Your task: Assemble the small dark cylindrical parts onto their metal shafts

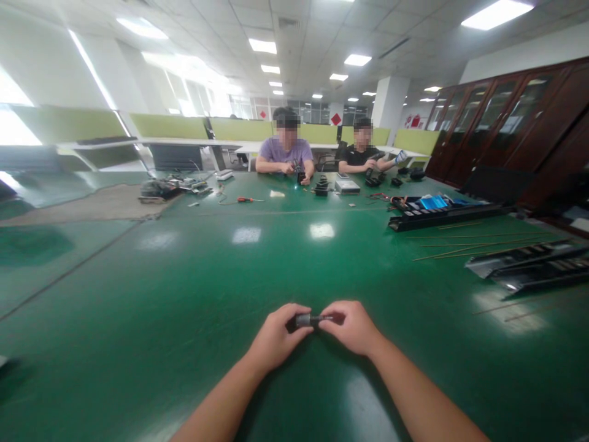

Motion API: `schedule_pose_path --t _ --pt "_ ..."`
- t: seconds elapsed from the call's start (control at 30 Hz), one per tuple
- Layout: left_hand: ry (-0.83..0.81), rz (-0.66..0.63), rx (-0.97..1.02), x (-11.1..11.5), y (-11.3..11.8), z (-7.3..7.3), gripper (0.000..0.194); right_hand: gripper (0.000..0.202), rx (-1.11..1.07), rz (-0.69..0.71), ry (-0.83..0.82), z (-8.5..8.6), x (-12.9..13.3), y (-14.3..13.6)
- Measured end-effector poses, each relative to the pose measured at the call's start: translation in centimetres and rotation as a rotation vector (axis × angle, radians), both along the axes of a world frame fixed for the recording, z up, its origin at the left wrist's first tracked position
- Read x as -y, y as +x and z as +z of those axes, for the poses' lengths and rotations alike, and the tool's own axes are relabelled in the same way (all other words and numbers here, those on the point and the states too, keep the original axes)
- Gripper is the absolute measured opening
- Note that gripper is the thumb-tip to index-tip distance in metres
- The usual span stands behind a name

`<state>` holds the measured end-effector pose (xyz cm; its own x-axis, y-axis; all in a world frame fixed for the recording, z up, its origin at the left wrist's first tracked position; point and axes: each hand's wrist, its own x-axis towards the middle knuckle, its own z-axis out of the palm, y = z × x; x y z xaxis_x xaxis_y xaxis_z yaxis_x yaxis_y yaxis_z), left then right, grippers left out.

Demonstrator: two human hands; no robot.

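Observation:
A small dark cylindrical part with a greyish section lies level between my two hands, just above the green table. Thumb and fingers of my left hand are closed around its thicker left end. At the thinner right end, my right hand pinches with thumb and fingertips. Those fingers partly cover both ends, and the part is too small and blurred for me to tell its exact kind.
Across the table sit two people, handling dark parts. An orange screwdriver lies near a heap of electronics at the left. On the right are long black trays and thin rods.

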<state>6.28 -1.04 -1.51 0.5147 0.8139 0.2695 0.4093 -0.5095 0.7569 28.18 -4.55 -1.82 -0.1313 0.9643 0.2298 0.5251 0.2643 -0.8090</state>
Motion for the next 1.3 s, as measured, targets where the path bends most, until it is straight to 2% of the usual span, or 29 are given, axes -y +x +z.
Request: schedule_pose_path --t 0.33,1.3 --pt "0.015 0.014 -0.001 -0.13 0.02 -0.26 0.024 0.009 -0.005 -0.014 -0.004 0.47 0.17 0.08" --pt "0.031 0.054 -0.004 -0.22 -0.04 0.03 0.025 0.008 0.029 -0.022 0.049 0.41 -0.12 1.0"
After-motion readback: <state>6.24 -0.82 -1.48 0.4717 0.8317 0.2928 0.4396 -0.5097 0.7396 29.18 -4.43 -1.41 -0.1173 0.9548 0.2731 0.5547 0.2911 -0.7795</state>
